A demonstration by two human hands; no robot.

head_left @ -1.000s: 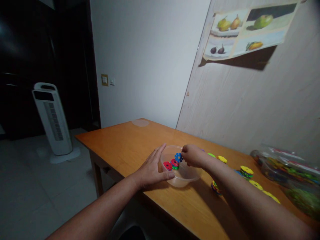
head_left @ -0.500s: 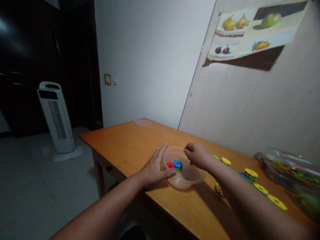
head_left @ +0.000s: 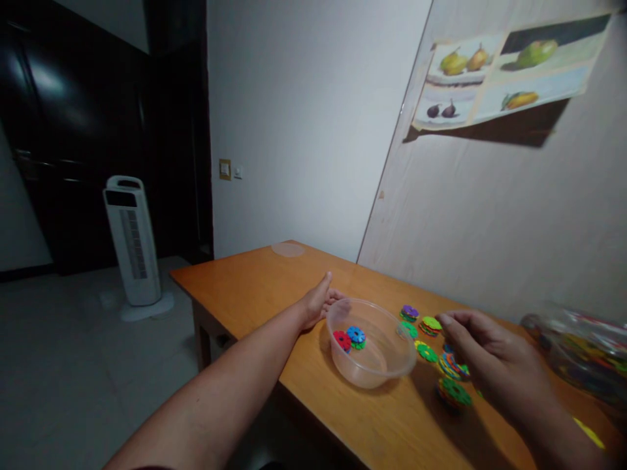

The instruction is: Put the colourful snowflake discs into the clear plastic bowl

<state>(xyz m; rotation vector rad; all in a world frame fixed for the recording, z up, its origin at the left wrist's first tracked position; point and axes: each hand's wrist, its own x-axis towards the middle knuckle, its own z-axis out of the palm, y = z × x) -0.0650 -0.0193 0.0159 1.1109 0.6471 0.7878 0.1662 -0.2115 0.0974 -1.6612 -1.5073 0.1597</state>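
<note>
My left hand lies beside the far left rim of a clear plastic bowl. Its thumb points up and its fingers stretch out against or behind the rim; the exact contact is partly hidden. Inside the bowl are a red notched disc and a blue one with green beneath. My right hand hovers over stacks of coloured discs, loosely bent, thumb and fingers apart, nothing visible between them. Close to it are a yellow-green stack, a blue and orange stack and a green-topped stack.
A purple-topped stack and flat green discs lie right of the bowl on the wooden table. Clear bags of coloured pieces rest by the wall. A round translucent lid is at the far corner; a white tower fan stands left.
My right hand has gone from above the bowl to the disc stacks on the right. My left hand has shifted from the bowl's near left side to its far left rim.
</note>
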